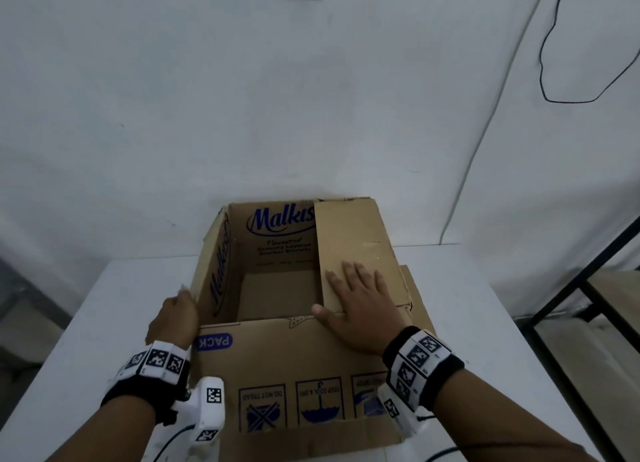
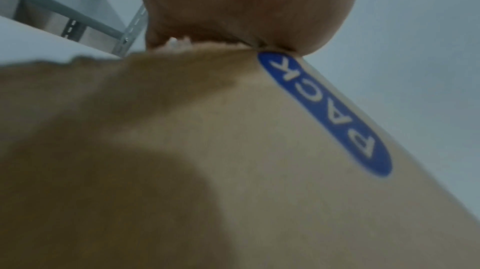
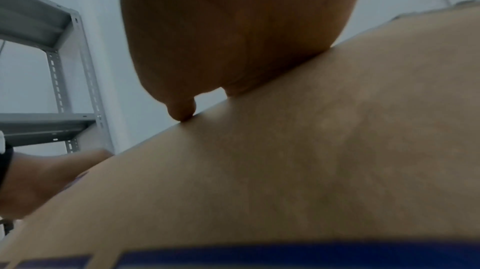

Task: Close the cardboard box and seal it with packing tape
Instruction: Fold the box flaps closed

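1. A cardboard box (image 1: 277,288) is standing on a white table (image 1: 478,309), pushed close to a pale wall (image 1: 311,98). Its top is still open and the bare inside floor is showing.
2. The near flap (image 1: 294,364), printed with a blue "PACK" label (image 1: 213,341) and handling symbols, is hanging toward the person.
3. The right flap (image 1: 356,250) is lying folded inward over the right part of the opening.
4. The left flap (image 1: 214,264), bearing blue brand lettering, is standing nearly upright.
5. The right hand (image 1: 360,306) is lying flat, fingers straight and spread, pressing on the right flap and the near edge of the box. Its grip is fully open and closing on nothing.
6. The left hand (image 1: 175,318) is resting at the near left corner, against the outer face of the left flap. The left wrist view is showing the palm (image 2: 246,6) meeting the cardboard edge beside the label; the fingers are hidden, so I cannot tell how far that grip is closed.
7. Both wrists are wearing black bands with printed marker tiles.
8. A grey metal shelf (image 3: 64,68) is standing to one side, and a black cable (image 1: 554,46) is hanging on the wall.
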